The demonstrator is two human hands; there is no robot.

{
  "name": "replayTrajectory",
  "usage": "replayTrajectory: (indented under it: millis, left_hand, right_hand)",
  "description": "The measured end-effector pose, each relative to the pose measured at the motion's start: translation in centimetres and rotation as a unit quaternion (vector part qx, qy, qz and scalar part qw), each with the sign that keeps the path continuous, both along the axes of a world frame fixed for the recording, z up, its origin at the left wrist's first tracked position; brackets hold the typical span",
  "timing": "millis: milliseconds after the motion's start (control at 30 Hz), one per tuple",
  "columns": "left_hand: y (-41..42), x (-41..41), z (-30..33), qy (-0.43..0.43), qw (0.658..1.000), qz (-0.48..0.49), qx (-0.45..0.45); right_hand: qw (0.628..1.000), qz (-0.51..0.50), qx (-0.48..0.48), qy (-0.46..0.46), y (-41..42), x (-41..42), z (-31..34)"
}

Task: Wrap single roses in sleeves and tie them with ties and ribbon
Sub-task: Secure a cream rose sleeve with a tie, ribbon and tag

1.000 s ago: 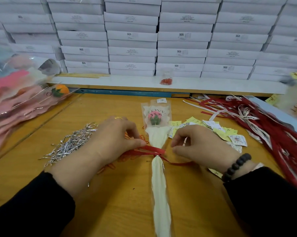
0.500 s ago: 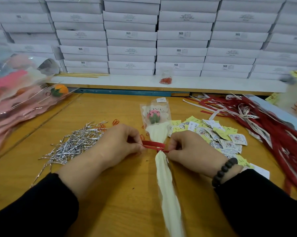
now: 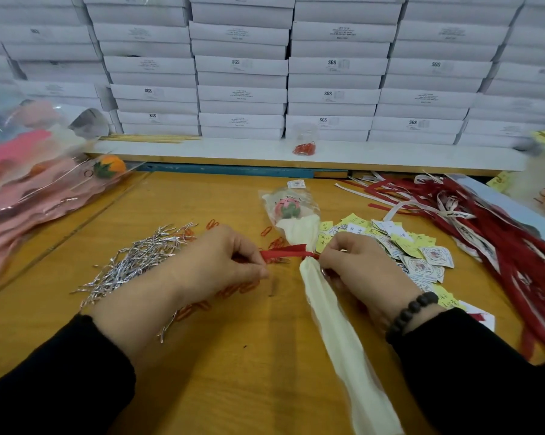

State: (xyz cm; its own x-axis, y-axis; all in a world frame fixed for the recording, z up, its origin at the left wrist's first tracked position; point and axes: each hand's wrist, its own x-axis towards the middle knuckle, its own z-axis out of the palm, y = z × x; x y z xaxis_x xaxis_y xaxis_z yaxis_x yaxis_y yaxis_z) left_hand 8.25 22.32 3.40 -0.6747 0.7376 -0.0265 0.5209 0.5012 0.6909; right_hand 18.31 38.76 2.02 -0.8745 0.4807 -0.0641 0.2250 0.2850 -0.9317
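Red ribbon runs across the pinched neck of the sleeved rose, which lies on the wooden worktop in front of us, bloom pointing away and its cream sleeve trailing back toward our body. Our left hand pinches the left end of the ribbon between thumb and forefinger, fingers curled tight on it. Our right hand grips the neck of the sleeve where the ribbon crosses, fingers curled around it; a dark bead bracelet sits at that wrist. Small red clips lie scattered on the wood between and under our hands. Just left of our left hand is a heap of silver twist ties. Beside our right hand spreads a pile of yellow and white tags, and farther right a tangle of red and white ribbons. Wrapped pink flowers are piled at the far left. Behind the worktop, a white ledge holds a clear cup of red clips, and stacked white boxes rise above it.
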Motion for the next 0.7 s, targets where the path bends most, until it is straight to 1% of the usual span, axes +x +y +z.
replayTrajectory:
  millis: [67, 100, 167, 200, 233, 300, 367, 433, 467, 567, 600, 700]
  left_hand:
    - [0.4, 0.1, -0.6, 0.060, 0.995, 0.077, 0.000]
    - [0.6, 0.0, -0.9, 0.088, 0.990, 0.111, 0.018]
    - [1.0, 0.1, -1.3, 0.120, 0.977, 0.153, 0.084]
    - [1.2, 0.2, -1.6, 0.120, 0.970, 0.167, 0.126]
    - [1.5, 0.4, -1.8, 0.106, 0.962, 0.180, 0.175]
    - [2.1, 0.8, -2.2, 0.047, 0.941, 0.199, 0.270]
    - [2.6, 1.2, -2.4, -0.008, 0.922, 0.200, 0.330]
    - [2.9, 1.5, -2.5, -0.045, 0.914, 0.190, 0.355]
    - [3.0, 1.6, -2.8, -0.078, 0.908, 0.182, 0.369]
    - [3.0, 2.2, -3.1, -0.224, 0.889, 0.124, 0.380]
    - [3.0, 2.3, -3.2, -0.252, 0.887, 0.108, 0.373]
    - [3.0, 2.5, -3.1, -0.269, 0.894, 0.085, 0.348]
  right_hand:
    - [1.000, 0.022, -0.006, 0.004, -0.3, 0.1, 0.1]
    - [0.999, 0.036, -0.005, 0.006, -0.5, 0.1, 0.2]
    - [0.998, 0.065, 0.016, 0.007, -1.0, 0.2, 0.2]
    - [0.996, 0.079, 0.032, 0.007, -1.3, 0.2, 0.2]
    - [0.995, 0.092, 0.049, 0.008, -1.6, 0.1, 0.1]
    - [0.991, 0.108, 0.076, 0.009, -2.1, 0.0, -0.2]
    - [0.989, 0.116, 0.090, 0.009, -2.6, -0.1, -0.6]
    - [0.987, 0.123, 0.105, 0.008, -2.8, -0.2, -0.9]
    - [0.986, 0.126, 0.111, 0.008, -2.8, -0.3, -1.0]
    - [0.986, 0.131, 0.107, 0.003, -2.7, -0.4, -1.1]
    - [0.986, 0.129, 0.102, 0.002, -2.7, -0.4, -1.1]
    - [0.989, 0.118, 0.092, 0.003, -2.3, -0.5, -1.2]
